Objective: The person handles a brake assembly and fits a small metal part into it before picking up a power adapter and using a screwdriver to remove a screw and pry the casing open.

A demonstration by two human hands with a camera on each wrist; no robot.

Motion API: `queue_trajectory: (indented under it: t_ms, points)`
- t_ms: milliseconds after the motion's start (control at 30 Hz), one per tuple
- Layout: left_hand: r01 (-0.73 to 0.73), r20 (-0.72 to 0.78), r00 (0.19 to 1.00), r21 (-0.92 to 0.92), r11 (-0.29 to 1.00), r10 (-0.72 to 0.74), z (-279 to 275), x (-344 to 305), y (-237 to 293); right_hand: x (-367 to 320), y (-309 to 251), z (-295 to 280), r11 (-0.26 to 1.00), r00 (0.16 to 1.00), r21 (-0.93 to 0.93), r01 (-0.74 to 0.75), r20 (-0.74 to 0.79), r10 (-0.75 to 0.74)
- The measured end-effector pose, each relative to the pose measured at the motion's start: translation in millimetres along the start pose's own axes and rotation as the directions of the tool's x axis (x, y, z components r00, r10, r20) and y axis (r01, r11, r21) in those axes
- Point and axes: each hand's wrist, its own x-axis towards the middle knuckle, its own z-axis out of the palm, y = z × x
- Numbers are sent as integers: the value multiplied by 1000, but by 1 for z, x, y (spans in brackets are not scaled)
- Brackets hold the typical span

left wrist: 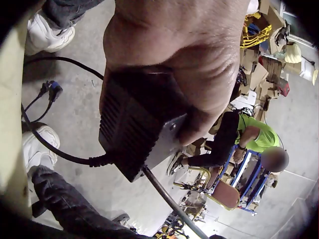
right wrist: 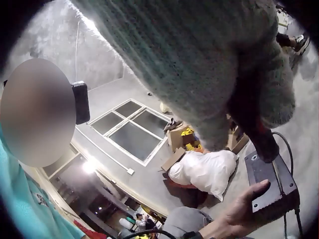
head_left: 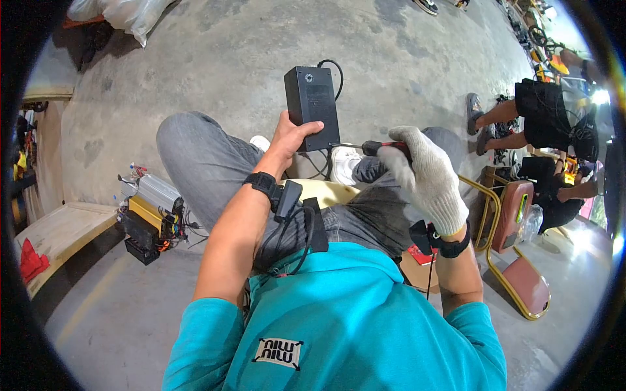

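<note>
A black power adapter (head_left: 314, 104) with slotted vents and cords at its ends is held up over the lap. My bare left hand (head_left: 291, 139) grips its near end, thumb across the broad face; the left wrist view shows the adapter (left wrist: 144, 122) under the palm. In my right hand (head_left: 432, 179), which wears a white knitted glove, a screwdriver (head_left: 373, 148) with a dark and red handle is gripped. Its shaft points left, with the tip right at the adapter's near corner. From the right wrist, the screwdriver (right wrist: 255, 132) overlaps the adapter's face.
Left on the floor lie silver and gold metal-cased units (head_left: 150, 212) with wires, beside a pale wooden bench (head_left: 72, 228). A gold-framed chair (head_left: 521, 287) stands at right, near other people's legs (head_left: 502, 114). White sacks (head_left: 134, 16) lie far left.
</note>
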Motion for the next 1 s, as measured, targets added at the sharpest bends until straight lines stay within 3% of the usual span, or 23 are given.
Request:
queue_trajectory:
  t_ms: [133, 200, 233, 300, 333, 433, 500, 633, 700, 733, 833, 900, 933, 1000]
  points:
    - [-15, 10, 1000, -8, 1000, 15, -1, 2, -2, 6, -2, -3, 997, 997, -41, 72, 24, -71]
    - [-34, 23, 999, -8, 999, 34, -2, 3, -4, 8, -2, -6, 964, 966, -122, 238, 132, -222]
    - [-18, 22, 1000, -19, 1000, 18, -3, 5, -6, 9, -2, -7, 964, 966, -122, 238, 132, -222]
    - [-3, 23, 1000, -31, 1000, 4, -2, 4, -3, 11, -1, -8, 900, 925, -216, 378, 107, -363]
    - [5, 42, 999, -20, 1000, -4, -2, 0, 1, 9, -3, -6, 900, 925, -217, 379, 107, -364]
    - [9, 40, 999, -8, 1000, -8, -2, 3, -3, 7, -5, 4, 984, 985, -83, 160, -49, -164]
    - [4, 22, 1000, -9, 1000, -4, -2, 5, -6, 12, 2, 3, 990, 998, -127, 61, 6, -61]
    - [16, 15, 1000, 3, 1000, -16, -2, 3, -4, 18, -3, -9, 975, 980, -142, 170, 123, -154]
    - [7, 27, 1000, 2, 1000, -7, -1, 1, -4, 19, 0, -13, 902, 919, -183, 391, 119, -375]
    - [11, 20, 1000, -19, 1000, -10, -1, 2, -5, 17, -3, -11, 901, 919, -186, 392, 116, -376]
    - [-3, 23, 1000, -34, 999, 3, -2, 7, -7, 14, -9, 0, 944, 947, 90, 318, -74, -312]
    - [-17, 39, 999, -30, 999, 18, -2, 7, -6, 15, -6, -2, 989, 990, -40, 143, -14, -143]
    - [-10, 86, 996, -29, 1000, 13, -3, 6, -3, 16, -5, -5, 989, 989, -43, 143, -15, -144]
    - [-2, 132, 991, -28, 1000, 6, -4, 6, -4, 19, -4, -12, 984, 976, -22, 177, 134, -172]
